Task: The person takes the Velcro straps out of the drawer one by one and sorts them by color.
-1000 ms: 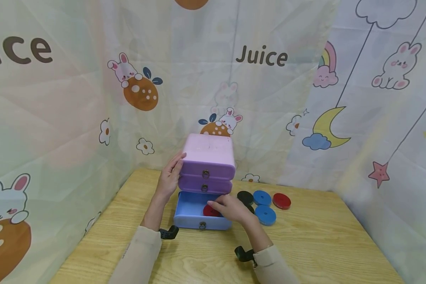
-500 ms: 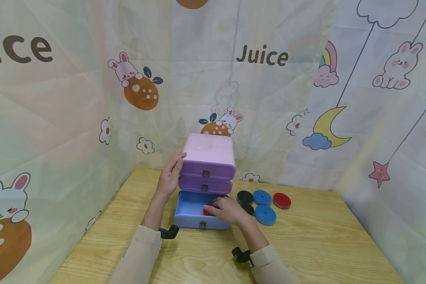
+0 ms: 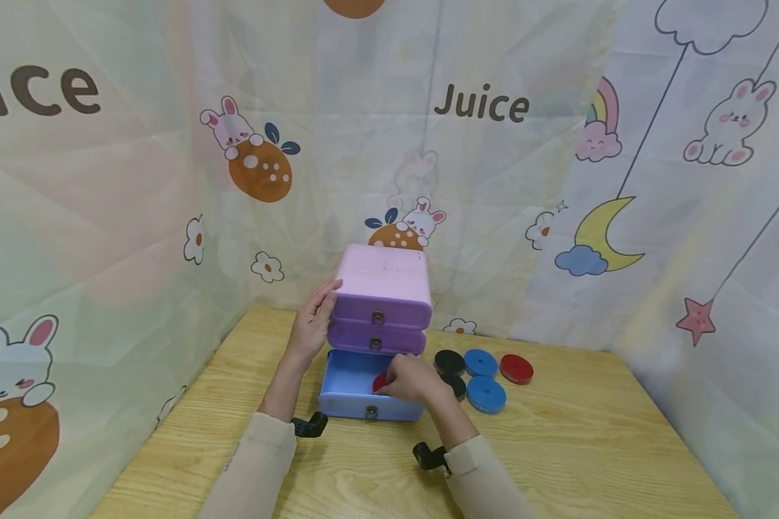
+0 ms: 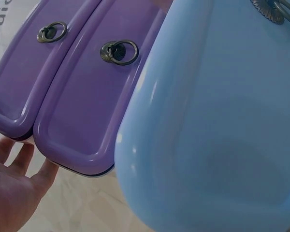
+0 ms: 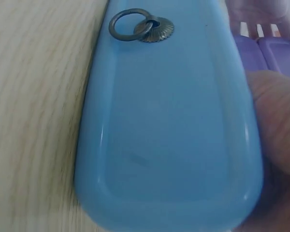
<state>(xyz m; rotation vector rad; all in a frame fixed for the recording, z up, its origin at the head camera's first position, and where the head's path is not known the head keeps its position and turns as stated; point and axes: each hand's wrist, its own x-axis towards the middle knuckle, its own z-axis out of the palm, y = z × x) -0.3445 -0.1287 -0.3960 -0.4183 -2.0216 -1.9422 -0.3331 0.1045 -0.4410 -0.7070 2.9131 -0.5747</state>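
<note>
A small chest of drawers (image 3: 383,270), with a pink top, stands on the table with two purple drawers shut and its blue bottom drawer (image 3: 347,371) pulled out. My left hand (image 3: 309,324) rests against the left side of the chest, fingers spread on its edge in the left wrist view. Inside the blue drawer my right hand (image 3: 415,378) reaches down, thumb and curled fingers at a red disc (image 3: 379,382). Most of that disc is covered by the hand. In the right wrist view, the drawer front (image 5: 169,121) hides the fingertips.
Right of the chest lie two blue discs (image 3: 486,394), two black discs (image 3: 449,362) and another red disc (image 3: 516,369) on the wooden table (image 3: 591,432). Printed cloth (image 3: 337,130) hangs behind and at both sides.
My right hand has shifted slightly left and lower in the blue drawer, its fingers curling over the red disc and covering more of it. The left hand stays where it was.
</note>
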